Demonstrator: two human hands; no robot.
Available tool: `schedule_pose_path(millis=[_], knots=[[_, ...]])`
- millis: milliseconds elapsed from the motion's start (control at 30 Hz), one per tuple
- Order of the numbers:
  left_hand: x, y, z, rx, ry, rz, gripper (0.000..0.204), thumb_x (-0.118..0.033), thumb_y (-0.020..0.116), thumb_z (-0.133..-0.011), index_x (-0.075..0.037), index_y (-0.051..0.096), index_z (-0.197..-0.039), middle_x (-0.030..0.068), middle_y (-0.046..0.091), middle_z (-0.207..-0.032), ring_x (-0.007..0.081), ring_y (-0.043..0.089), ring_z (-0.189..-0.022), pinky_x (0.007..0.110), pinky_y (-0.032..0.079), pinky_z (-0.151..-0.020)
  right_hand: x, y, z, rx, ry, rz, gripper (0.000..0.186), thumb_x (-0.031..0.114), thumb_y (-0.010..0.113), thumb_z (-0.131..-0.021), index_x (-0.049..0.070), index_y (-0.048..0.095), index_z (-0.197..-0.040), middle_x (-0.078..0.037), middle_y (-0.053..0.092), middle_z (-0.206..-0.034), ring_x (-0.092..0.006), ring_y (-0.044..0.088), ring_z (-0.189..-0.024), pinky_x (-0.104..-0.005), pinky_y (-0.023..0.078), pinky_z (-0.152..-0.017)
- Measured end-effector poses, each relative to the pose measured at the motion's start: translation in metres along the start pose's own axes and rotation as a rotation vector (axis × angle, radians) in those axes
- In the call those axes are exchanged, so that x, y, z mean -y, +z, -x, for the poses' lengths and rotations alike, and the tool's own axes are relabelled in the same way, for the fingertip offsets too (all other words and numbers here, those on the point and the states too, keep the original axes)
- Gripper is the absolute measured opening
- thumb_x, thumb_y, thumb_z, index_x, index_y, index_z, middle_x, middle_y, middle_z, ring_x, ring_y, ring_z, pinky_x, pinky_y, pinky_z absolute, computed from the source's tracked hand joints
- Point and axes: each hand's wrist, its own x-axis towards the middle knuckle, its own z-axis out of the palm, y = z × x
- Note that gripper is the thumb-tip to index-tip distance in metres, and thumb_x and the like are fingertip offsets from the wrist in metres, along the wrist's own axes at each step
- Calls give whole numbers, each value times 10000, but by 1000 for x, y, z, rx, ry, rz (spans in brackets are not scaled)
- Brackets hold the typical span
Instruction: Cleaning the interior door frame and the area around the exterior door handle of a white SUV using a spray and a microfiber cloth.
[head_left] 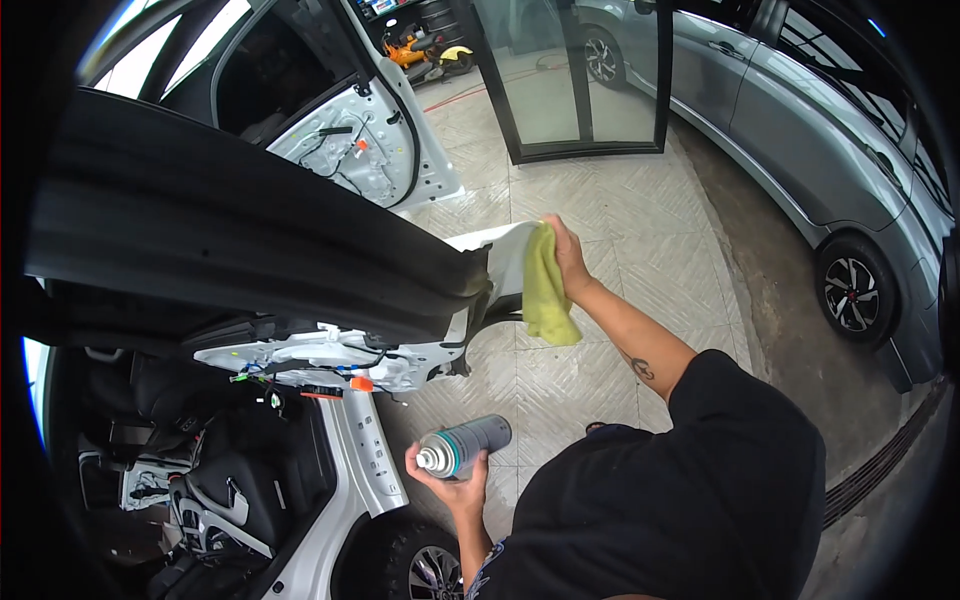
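In my left hand (463,495) is a silver aerosol spray can (468,446) with a teal band, tilted so its white nozzle points to the left. The fingers wrap round it below the open car door (330,358). My right hand (570,262), arm stretched forward, grips a yellow-green cloth (545,290) at the door's outer end. That cloth hangs down over the white edge panel (505,252); the fingers' far side is hidden behind it. The door's inner side is stripped, showing wiring and an orange part.
At left lie the car's dark seat (235,490) and white sill (370,450), with a wheel (435,572) below. A second stripped door (340,150) stands ahead. Beyond are a black-framed glass panel (590,150), orange equipment (405,52) and a grey car (790,130) at right.
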Motion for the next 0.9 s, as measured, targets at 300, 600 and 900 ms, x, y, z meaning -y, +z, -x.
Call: schedule_pose_path(millis=[300,600,900], knots=[[17,9,-8,-130,79,99,1059,-99,934,-687,-58,240,-1486,204,506,-1357,302,552,-1247,433,439,-1082,-142,-17,78,135,183,93,260,228,421,-1089,20,562,-1154,-153,664,-1020,-282,661,-965,-387,527,-855],[62,-52,102,-558,-254,41,1020,-52,900,-716,-63,221,-1477,222,511,-1368,306,572,-1239,434,453,-1087,-130,4,96,602,384,-198,551,351,397,-1066,-66,512,-1406,-211,631,-1304,-330,653,-1122,-451,561,-962],[177,-200,170,-576,-592,24,1028,-100,914,-709,-23,241,-1482,177,432,-1376,281,496,-1278,427,395,-1117,-214,186,240,963,744,-262,567,368,476,-1026,-133,668,-1208,-236,732,-1131,-293,727,-962,-400,591,-888]])
